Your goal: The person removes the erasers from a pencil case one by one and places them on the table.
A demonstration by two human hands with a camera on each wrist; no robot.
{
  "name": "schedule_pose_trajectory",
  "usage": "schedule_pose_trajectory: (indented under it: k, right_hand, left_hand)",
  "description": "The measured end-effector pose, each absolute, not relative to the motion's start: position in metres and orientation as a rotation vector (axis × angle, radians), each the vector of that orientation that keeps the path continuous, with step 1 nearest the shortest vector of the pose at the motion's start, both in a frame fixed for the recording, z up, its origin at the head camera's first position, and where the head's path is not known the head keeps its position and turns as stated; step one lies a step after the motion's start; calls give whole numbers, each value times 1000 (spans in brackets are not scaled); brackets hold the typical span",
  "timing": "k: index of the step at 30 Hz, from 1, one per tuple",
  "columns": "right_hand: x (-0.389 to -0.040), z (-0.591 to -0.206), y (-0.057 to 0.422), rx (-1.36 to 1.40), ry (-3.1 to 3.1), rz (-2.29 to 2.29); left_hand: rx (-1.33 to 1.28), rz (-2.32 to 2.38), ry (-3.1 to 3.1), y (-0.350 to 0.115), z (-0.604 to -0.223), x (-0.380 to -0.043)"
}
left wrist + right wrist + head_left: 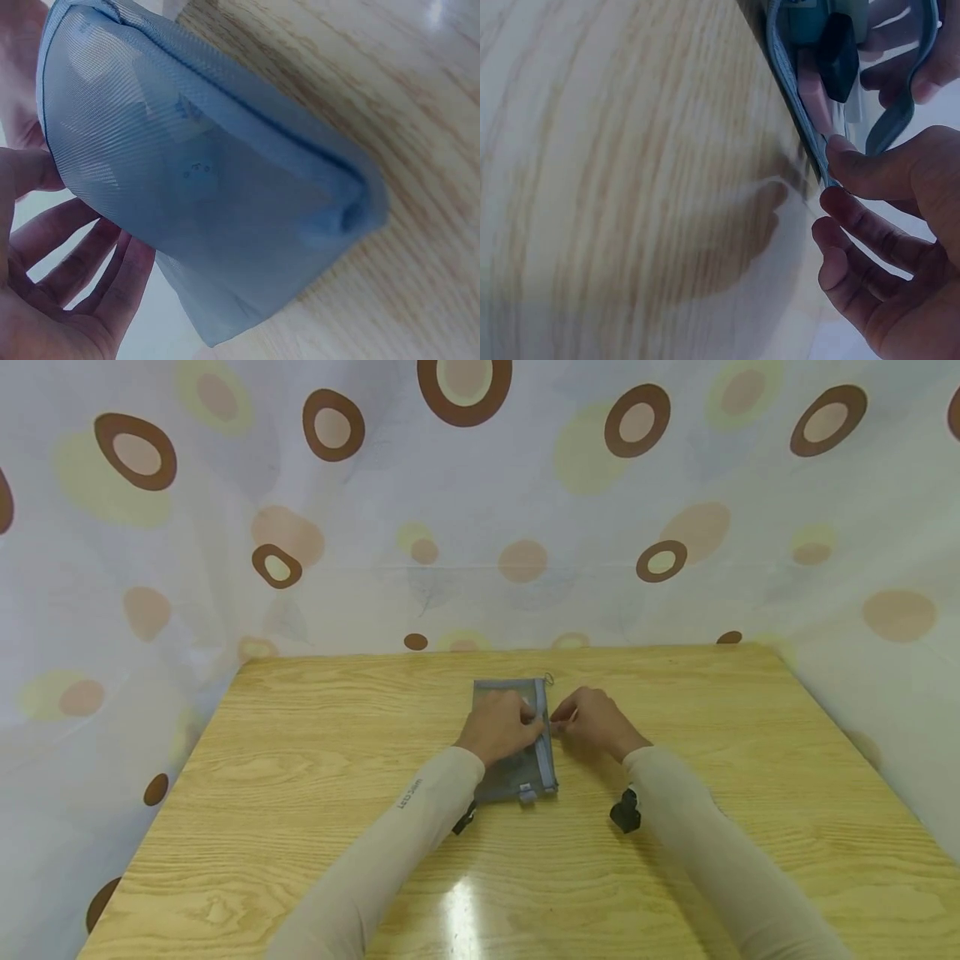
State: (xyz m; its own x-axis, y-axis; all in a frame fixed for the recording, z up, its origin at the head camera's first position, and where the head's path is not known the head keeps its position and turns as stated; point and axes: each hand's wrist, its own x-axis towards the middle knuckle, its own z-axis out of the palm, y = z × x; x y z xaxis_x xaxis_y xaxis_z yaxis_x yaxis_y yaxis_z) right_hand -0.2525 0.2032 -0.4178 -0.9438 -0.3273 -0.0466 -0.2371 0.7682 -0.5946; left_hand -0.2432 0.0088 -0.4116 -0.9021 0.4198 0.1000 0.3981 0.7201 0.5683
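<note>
A blue-grey mesh zipper pouch (517, 772) lies on the table. My left hand (501, 727) lies over its upper side and grips the rim by the zipper; in the left wrist view the left hand's fingers (82, 262) curl at the mesh pouch (247, 195). From the right, my right hand (596, 722) pinches the rim between thumb and forefinger, as the right wrist view shows at the right hand (892, 240). There the pouch's mouth gapes, with a pink piece (814, 90) and a black piece (838, 58) inside; their kinds cannot be told.
The wood-grain table (315, 760) spreads around the pouch. Behind it and at both sides hangs a white sheet (480, 602) with brown and beige ovals. A small ring (549, 679) sits at the pouch's far corner.
</note>
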Motion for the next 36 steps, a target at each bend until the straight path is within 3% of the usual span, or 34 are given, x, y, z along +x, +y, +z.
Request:
schedule_pose_trajectory:
  k: [18,36]
  right_hand:
    - [-253,-427,197,-532,2860,-780]
    - [-256,-418,187,-445,2819,-615]
  left_hand:
    - [670,976,2856,7,-410,-242]
    - [686,997,2828,1,-403,-245]
